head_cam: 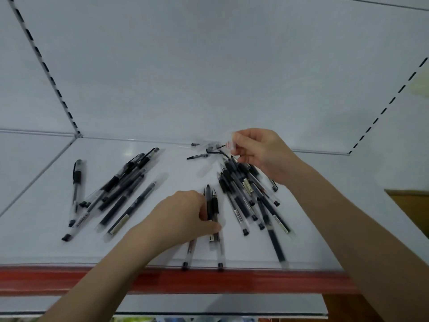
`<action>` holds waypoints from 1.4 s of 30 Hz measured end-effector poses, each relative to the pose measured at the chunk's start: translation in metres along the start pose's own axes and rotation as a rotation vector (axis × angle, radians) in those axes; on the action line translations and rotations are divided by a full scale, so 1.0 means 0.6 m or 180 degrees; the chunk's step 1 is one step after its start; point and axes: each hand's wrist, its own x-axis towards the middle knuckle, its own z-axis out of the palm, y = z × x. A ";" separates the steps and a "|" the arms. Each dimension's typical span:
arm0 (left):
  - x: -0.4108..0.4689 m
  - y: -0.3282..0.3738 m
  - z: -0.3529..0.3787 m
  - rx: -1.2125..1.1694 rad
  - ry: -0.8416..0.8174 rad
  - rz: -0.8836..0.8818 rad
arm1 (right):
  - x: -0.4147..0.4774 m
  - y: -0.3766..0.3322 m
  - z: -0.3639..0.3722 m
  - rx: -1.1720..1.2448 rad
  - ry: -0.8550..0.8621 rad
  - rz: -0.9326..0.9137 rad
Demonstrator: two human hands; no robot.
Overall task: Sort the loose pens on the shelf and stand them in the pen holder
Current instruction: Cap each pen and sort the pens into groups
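Watching the head cam here: the loose pens are all flat on the white shelf [181, 173], roughly in three lots. The left pile [120, 194] fans out toward the back corner, with one lone pen [76, 182] further left. The left hand [183, 217] is curled round a small bundle of pens [212, 205], thumb across them, tips pointing to the back and tails reaching the red front strip [69, 280]. The right pile [246, 194] is the messiest, and the right wrist lies over its far end, hiding some barrels. The right hand [262, 154] pinches a small clear piece [229, 144] with a red mark near the back wall (too blurred to say what it is). A short black-tipped bit [198, 156] lies just left of it. Slotted uprights [46, 68] run up the back panel. Several pens carry white labels with dark print, none readable.
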 end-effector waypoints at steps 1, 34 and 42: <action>0.000 0.003 0.000 -0.0005 -0.0015 -0.0011 | -0.001 0.001 0.000 0.0028 0.0016 -0.0010; -0.086 -0.001 -0.071 -0.2277 0.2067 0.0615 | -0.045 -0.087 0.008 0.0549 -0.0183 -0.0548; -0.082 -0.001 -0.069 -0.2194 0.1972 0.0579 | -0.045 -0.093 0.004 0.0151 -0.0403 -0.0471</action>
